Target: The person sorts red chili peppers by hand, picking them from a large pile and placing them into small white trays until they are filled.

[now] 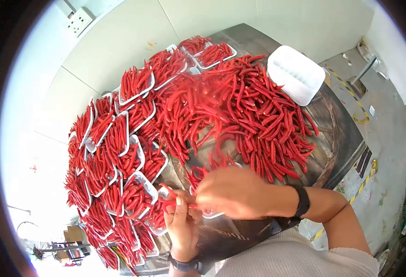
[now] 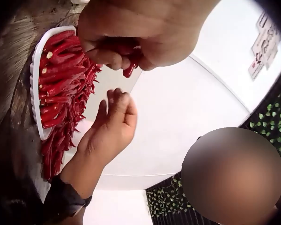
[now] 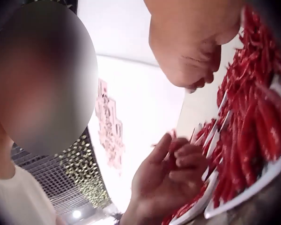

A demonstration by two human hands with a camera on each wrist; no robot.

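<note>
My left hand (image 1: 182, 226) is clamped on a few red chillies (image 1: 168, 204), pinched between my thumb and fingers. One of them pokes up past my fingertips, and in the left wrist view a glossy red end shows below my curled fingers. My right hand (image 1: 235, 191) is just beside it, palm turned down and fingers bent towards the left; I can't tell whether they are closed on a chilli, since the back of the hand hides them in the head view.

The near tray (image 1: 213, 215), white and holding chillies, lies partly under my right hand, which blocks much of it from above. In the left wrist view its chillies lie side by side, pale stem ends at the rim. Beyond my hands, a big loose pile of chillies (image 1: 267, 124) spreads over the dark wooden table (image 1: 339, 134). To the left, filled trays (image 1: 138, 184) crowd together, some overlapping, right up to my left hand. A stack of white trays (image 1: 295, 74) sits at the far right of the pile, touching it. I have a black band (image 1: 302, 201) on my right wrist and a dark watch (image 1: 184, 264) on my left. A socket (image 1: 79, 21) is on the pale wall (image 1: 120, 41) behind.
</note>
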